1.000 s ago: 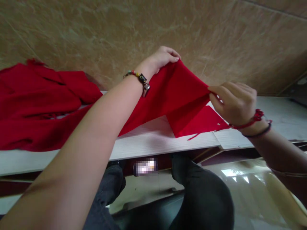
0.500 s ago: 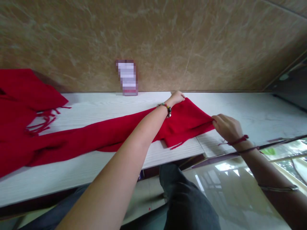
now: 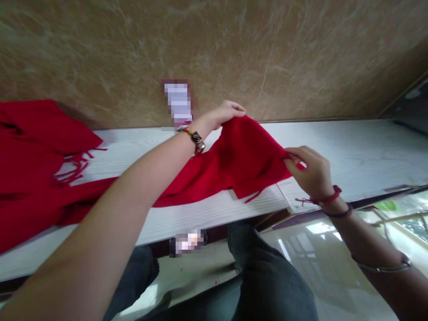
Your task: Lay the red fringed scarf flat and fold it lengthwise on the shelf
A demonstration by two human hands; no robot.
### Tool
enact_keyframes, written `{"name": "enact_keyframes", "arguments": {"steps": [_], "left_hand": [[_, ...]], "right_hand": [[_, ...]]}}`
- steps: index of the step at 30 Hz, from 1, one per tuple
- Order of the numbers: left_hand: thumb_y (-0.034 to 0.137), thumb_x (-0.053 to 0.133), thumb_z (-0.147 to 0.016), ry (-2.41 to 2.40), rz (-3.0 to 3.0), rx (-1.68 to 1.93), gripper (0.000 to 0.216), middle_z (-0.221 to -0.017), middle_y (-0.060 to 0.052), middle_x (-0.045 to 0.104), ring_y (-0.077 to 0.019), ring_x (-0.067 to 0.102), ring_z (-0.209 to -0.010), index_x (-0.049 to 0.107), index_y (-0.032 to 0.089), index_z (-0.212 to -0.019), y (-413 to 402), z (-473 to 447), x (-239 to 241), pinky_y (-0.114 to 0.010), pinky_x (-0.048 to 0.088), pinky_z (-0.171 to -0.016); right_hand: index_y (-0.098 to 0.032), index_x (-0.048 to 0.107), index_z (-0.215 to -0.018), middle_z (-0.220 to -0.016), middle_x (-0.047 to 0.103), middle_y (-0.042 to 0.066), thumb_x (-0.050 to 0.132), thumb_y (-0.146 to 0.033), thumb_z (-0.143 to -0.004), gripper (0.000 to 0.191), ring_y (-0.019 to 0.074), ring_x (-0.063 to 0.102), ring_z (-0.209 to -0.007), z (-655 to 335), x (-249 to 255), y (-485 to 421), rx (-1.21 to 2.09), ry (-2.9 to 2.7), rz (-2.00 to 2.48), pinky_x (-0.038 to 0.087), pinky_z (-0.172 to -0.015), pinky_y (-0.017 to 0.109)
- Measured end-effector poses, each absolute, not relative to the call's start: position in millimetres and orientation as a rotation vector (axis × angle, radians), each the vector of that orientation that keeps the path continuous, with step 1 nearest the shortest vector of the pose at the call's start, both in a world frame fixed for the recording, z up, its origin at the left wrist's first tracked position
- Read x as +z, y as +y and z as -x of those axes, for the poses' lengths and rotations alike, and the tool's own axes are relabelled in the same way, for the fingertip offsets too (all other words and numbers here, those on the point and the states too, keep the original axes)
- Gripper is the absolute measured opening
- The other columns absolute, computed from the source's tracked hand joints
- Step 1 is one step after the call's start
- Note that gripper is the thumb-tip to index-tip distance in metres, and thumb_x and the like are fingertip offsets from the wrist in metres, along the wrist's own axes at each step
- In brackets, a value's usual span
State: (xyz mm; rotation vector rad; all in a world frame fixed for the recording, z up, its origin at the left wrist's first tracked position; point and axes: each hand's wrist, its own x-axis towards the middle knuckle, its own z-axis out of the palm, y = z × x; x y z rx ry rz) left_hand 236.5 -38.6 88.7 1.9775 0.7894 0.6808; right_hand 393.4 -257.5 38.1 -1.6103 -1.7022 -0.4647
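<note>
A long red scarf (image 3: 240,160) lies across a white table (image 3: 351,151), its folded end lifted off the surface. My left hand (image 3: 224,113) pinches the far corner of that fold, fingers closed on the cloth. My right hand (image 3: 309,171) grips the near right corner, thumb and fingers pinched together. The rest of the scarf trails left to a heap with fringe (image 3: 75,167).
A brown marbled wall (image 3: 267,53) rises right behind the table. A blurred small item (image 3: 179,104) stands at the table's back edge. My dark-trousered legs (image 3: 267,276) and a glossy floor (image 3: 334,249) show below the table's front edge.
Both hands have lifted the folded end of the scarf up off the table, after laying it flat half a second ago. The view has shifted slightly.
</note>
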Motion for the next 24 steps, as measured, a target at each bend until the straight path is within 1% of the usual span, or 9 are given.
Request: {"name": "enact_keyframes", "arguments": {"steps": [4,8,10,13,15,16,20,23,24], "left_hand": [[0.02,0.056,-0.08,0.906,-2.02,0.508,0.025,-0.095,-0.004,0.068,-0.0195,0.061,-0.097,0.065,0.013,-0.102,-36,-157,132,-0.038,0.045,-0.09],[0.024,0.052,-0.085,1.105,-2.085,0.459,0.033,-0.113,-0.009,0.063,-0.0175,0.059,-0.101,0.058,0.008,-0.112,-39,-78,145,-0.041,0.04,-0.099],[0.034,0.037,-0.093,1.277,-2.157,0.491,0.043,-0.122,-0.013,0.058,-0.0212,0.055,-0.111,0.049,0.007,-0.124,-48,-44,126,-0.043,0.039,-0.1],[0.035,0.03,-0.093,1.621,-2.296,0.588,0.054,-0.145,-0.016,0.035,-0.0228,0.033,-0.134,0.029,0.005,-0.139,-75,6,74,-0.038,0.025,-0.111],[0.041,0.028,-0.093,1.689,-2.34,0.46,0.063,-0.148,-0.02,0.027,-0.0245,0.024,-0.138,0.019,0.004,-0.143,-95,38,38,-0.039,0.022,-0.112],[0.044,0.028,-0.092,1.653,-2.409,0.367,0.066,-0.15,-0.019,0.024,-0.0248,0.021,-0.139,0.018,0.006,-0.144,-105,53,24,-0.04,0.021,-0.112],[0.047,0.038,-0.089,1.353,-2.803,0.061,0.065,-0.154,-0.013,0.014,-0.0283,0.012,-0.141,0.026,0.017,-0.144,-120,104,2,-0.043,0.019,-0.112],[0.036,0.035,-0.092,1.305,-2.944,0.085,0.051,-0.154,-0.011,0.015,-0.026,0.014,-0.141,0.035,0.019,-0.141,-107,143,12,-0.044,0.017,-0.112],[0.031,0.037,-0.091,1.334,-2.962,0.118,0.047,-0.154,-0.009,0.018,-0.0261,0.014,-0.14,0.042,0.02,-0.137,-101,157,16,-0.046,0.015,-0.112]], "right_hand": [[-0.02,0.066,-0.092,-0.081,0.068,0.003,0.053,-0.013,-0.08,0.019,0.0148,0.062,-0.074,-320,63,-256,-0.357,-1.842,1.316,0.051,-0.068,0.027],[-0.018,0.065,-0.1,-0.088,0.068,0.005,0.047,-0.015,-0.086,0.023,0.0139,0.063,-0.081,-248,57,-243,-0.136,-2.095,1.128,0.051,-0.072,0.025],[-0.016,0.065,-0.102,-0.093,0.068,0.006,0.047,-0.017,-0.088,0.024,0.0153,0.064,-0.085,-228,49,-236,-0.046,-2.26,1.07,0.052,-0.075,0.027],[-0.016,0.065,-0.103,-0.097,0.069,0.007,0.051,-0.024,-0.088,0.023,0.0169,0.064,-0.092,-230,43,-228,0.043,-2.38,0.984,0.053,-0.08,0.03],[-0.017,0.065,-0.103,-0.098,0.069,0.007,0.049,-0.029,-0.089,0.025,0.0176,0.064,-0.093,-251,40,-222,0.003,-2.287,1.069,0.053,-0.082,0.032],[-0.017,0.065,-0.104,-0.1,0.069,0.008,0.047,-0.03,-0.089,0.027,0.0185,0.064,-0.093,-264,37,-217,-0.041,-2.224,1.171,0.053,-0.083,0.034],[-0.011,0.058,-0.119,-0.12,0.061,0.017,0.038,-0.035,-0.09,0.043,0.0257,0.055,-0.114,-318,15,-197,-0.146,-2.12,1.618,0.044,-0.098,0.044],[-0.018,0.048,-0.132,-0.138,0.047,0.013,0.03,-0.039,-0.091,0.049,0.0287,0.042,-0.128,-335,-3,-189,-0.087,-2.199,1.979,0.038,-0.1,0.055],[-0.021,0.045,-0.135,-0.142,0.042,0.011,0.028,-0.04,-0.092,0.05,0.0291,0.038,-0.13,-337,-7,-189,-0.075,-2.221,2.06,0.036,-0.1,0.058]]}}
